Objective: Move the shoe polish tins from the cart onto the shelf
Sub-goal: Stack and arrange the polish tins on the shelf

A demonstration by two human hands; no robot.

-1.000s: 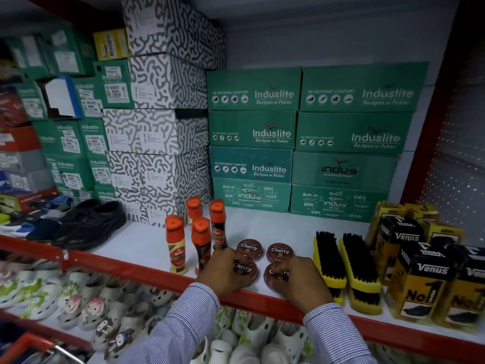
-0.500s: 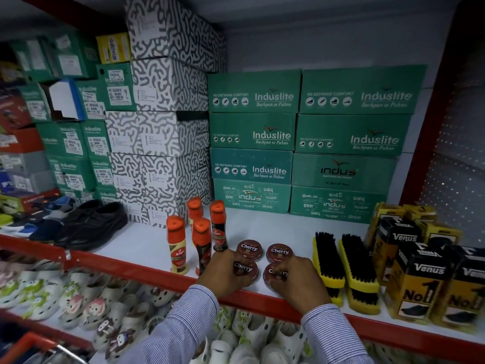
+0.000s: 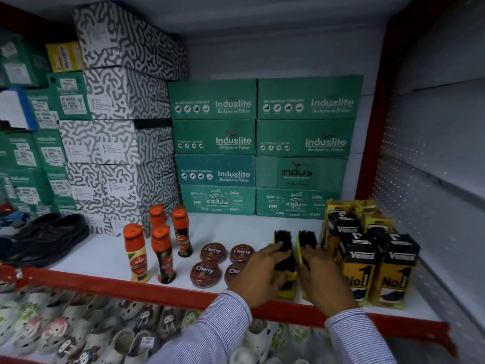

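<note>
Four Cherry polish tins (image 3: 213, 252) on the white shelf (image 3: 236, 227), two-by-two near the red front edge, lids on, contents unseen. Left hand (image 3: 258, 277) flat over left brush (image 3: 283, 241), covering part of the front-right tin; fingers (image 3: 273, 252) spread, gripping nothing visible. Right hand (image 3: 321, 277) on right brush (image 3: 307, 239), fingers extended; grip cannot be told. Kiwi bottles (image 3: 161, 252) upright, left of tins. Venus boxes (image 3: 358, 264) closed, right of brushes. Green Induslite boxes (image 3: 214, 137) stacked behind, closed.
</note>
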